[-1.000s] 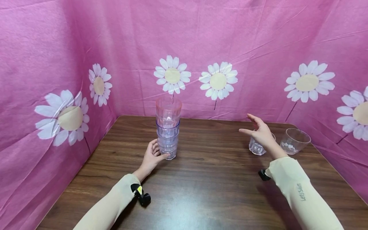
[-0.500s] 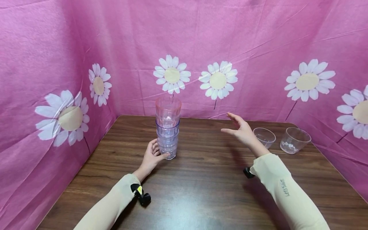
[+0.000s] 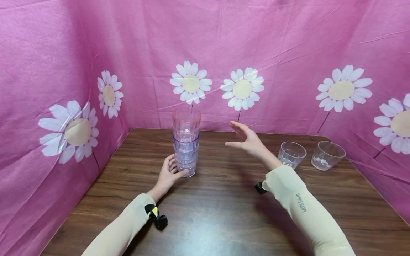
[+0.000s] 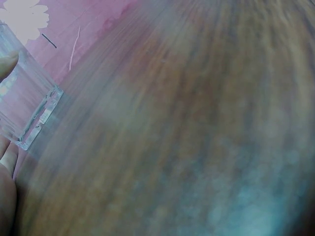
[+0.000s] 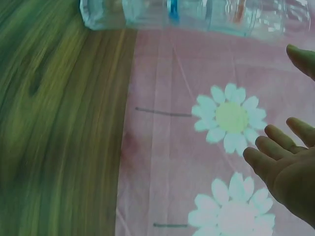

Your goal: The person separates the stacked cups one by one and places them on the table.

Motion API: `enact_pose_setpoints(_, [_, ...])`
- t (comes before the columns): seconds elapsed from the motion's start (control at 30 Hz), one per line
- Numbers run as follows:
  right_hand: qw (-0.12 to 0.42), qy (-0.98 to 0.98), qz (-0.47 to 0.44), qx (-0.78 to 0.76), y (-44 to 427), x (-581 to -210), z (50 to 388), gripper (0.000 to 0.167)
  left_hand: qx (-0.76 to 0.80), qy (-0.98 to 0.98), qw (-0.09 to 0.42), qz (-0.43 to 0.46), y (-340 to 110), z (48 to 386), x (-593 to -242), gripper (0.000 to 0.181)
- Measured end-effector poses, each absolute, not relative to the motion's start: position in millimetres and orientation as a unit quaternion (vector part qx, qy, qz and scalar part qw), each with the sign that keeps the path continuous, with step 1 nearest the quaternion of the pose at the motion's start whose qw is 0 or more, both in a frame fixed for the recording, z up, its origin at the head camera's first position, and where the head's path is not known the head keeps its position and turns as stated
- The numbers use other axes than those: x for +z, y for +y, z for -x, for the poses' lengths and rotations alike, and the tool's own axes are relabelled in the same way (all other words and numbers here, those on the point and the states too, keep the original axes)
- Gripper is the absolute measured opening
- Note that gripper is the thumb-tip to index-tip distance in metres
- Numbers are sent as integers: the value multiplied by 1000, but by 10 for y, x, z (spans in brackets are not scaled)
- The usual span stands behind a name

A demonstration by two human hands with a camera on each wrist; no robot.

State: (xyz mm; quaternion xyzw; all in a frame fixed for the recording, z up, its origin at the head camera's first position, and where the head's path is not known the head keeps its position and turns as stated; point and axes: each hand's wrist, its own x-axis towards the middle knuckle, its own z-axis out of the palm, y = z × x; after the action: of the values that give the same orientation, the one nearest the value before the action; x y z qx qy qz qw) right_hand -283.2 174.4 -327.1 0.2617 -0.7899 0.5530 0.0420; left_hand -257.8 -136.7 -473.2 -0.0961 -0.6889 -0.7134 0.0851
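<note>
A tall stack of clear plastic cups (image 3: 186,149) stands upright on the table, with a blue rim midway up and a pinkish cup on top. My left hand (image 3: 168,176) grips the stack near its base, thumb in front and fingers behind. In the left wrist view the bottom cup (image 4: 29,93) shows close to the thumb (image 4: 7,65). My right hand (image 3: 248,140) hovers to the right of the stack, touching nothing, thumb and fingers spread apart. The right wrist view has the stack (image 5: 192,14) lying across its top edge, away from the spread fingers (image 5: 270,152).
Two clear cups, a nearer one (image 3: 292,155) and one further right (image 3: 328,156), stand apart at the right of the brown wooden table (image 3: 208,213). A pink cloth (image 3: 211,42) with white daisies hangs around the back and sides.
My right hand has moved left, from over the nearer single cup toward the stack, uncovering that cup. The left hand and the stack stay in place.
</note>
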Motion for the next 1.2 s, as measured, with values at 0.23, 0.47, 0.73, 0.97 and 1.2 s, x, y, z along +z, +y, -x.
enact_pose_setpoints(0.23, [17, -779, -292, 555, 1495, -3163, 2802, 81, -714, -688, 85, 98, -1366, 2560, -4742, 77])
enact_pose_setpoints(0.47, [15, -766, -292, 573, 1289, -3071, 2781, 80, -710, -692, 88, 99, -1367, 2555, -4726, 77])
enact_pose_setpoints(0.73, [18, -734, -303, 608, 1045, -2939, 2747, 80, -707, -696, 85, 94, -1374, 2560, -4720, 77])
enact_pose_setpoints(0.97, [15, -684, -299, 665, 825, -2856, 2739, 79, -709, -694, 81, 93, -1372, 2563, -4716, 77])
enact_pose_setpoints(1.2, [32, -677, -268, 685, 681, -2853, 2747, 80, -713, -691, 80, 88, -1375, 2572, -4717, 77])
